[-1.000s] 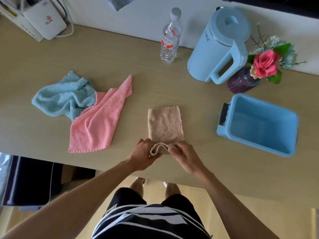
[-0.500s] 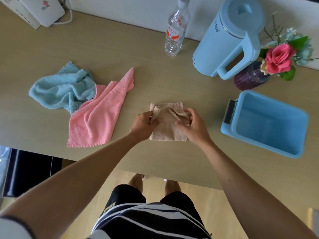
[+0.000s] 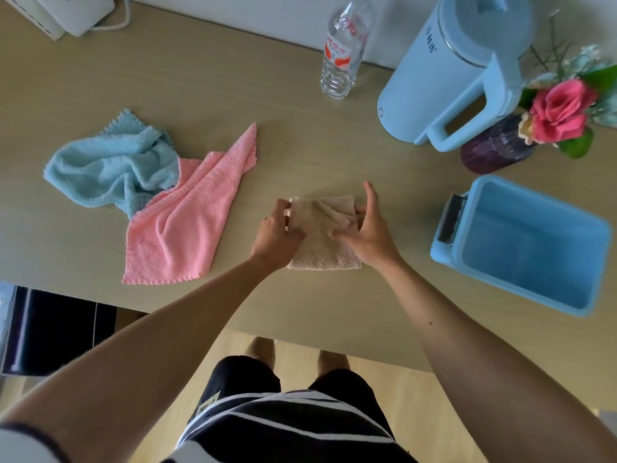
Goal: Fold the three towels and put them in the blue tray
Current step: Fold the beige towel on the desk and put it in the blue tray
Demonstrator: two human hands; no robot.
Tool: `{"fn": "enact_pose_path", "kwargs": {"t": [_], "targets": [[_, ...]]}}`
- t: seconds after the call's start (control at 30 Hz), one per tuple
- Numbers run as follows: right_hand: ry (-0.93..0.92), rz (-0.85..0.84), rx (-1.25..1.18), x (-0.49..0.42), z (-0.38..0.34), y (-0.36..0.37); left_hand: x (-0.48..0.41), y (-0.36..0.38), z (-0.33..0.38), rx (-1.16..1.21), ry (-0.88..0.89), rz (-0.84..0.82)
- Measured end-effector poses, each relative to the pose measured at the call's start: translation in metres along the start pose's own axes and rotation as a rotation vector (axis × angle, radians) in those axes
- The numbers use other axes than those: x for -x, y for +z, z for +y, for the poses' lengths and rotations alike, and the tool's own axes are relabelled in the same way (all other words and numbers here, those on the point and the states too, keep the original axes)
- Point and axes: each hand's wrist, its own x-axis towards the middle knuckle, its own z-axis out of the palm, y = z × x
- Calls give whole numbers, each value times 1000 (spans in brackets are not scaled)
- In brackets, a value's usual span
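Near half now folded up over far half; left hand (image 3: pixel 277 232) and right hand (image 3: pixel 367 236) pinch beige towel (image 3: pixel 323 253) corners. Soft, light, floppy: grip stacked edges.

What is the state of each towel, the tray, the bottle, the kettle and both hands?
beige towel: folded, top layer rumpled
pink towel: unfolded, lying spread
blue towel: unfolded, crumpled
blue tray: empty
left hand: grips beige towel
right hand: grips beige towel
bottle: upright
kettle: lid shut
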Motion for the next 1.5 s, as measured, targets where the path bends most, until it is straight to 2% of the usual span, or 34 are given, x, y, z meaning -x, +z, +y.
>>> {"fn": "enact_pose_path", "kwargs": {"t": [0.33,0.4,0.43,0.5,0.57,0.63,0.67,0.77,0.9,0.97,1.1,1.17,1.27,1.4,1.5], "targets": [[36,414,287,-12,9,2,2,8,-1,-159,64,28],[-84,504,382,-9,9,1,5,9,0,-172,78,65],[-198,486,423,-6,9,1,7,8,1,-186,98,91],[-390,329,486,0,9,6,12,8,1,-299,196,172],[-448,168,561,6,10,12,15,7,-1,-546,450,247],[-448,112,679,8,15,15,15,10,-8,-724,703,172],[-431,109,729,8,17,16,13,11,-13,-775,758,97],[-338,92,832,10,23,17,6,11,-29,-847,684,-66],[-249,8,898,16,33,24,3,11,-41,-917,612,-164],[-176,52,840,23,31,28,2,9,-35,-926,569,-169],[26,338,618,46,25,44,-10,7,-14,-791,445,-73],[120,406,562,55,24,53,-17,8,-2,-782,398,-42],[223,437,489,56,21,60,-24,12,11,-835,384,-9],[403,392,364,43,24,57,-25,13,15,-843,303,-22],[383,363,266,40,26,52,-20,7,17,-708,181,-97]]}}
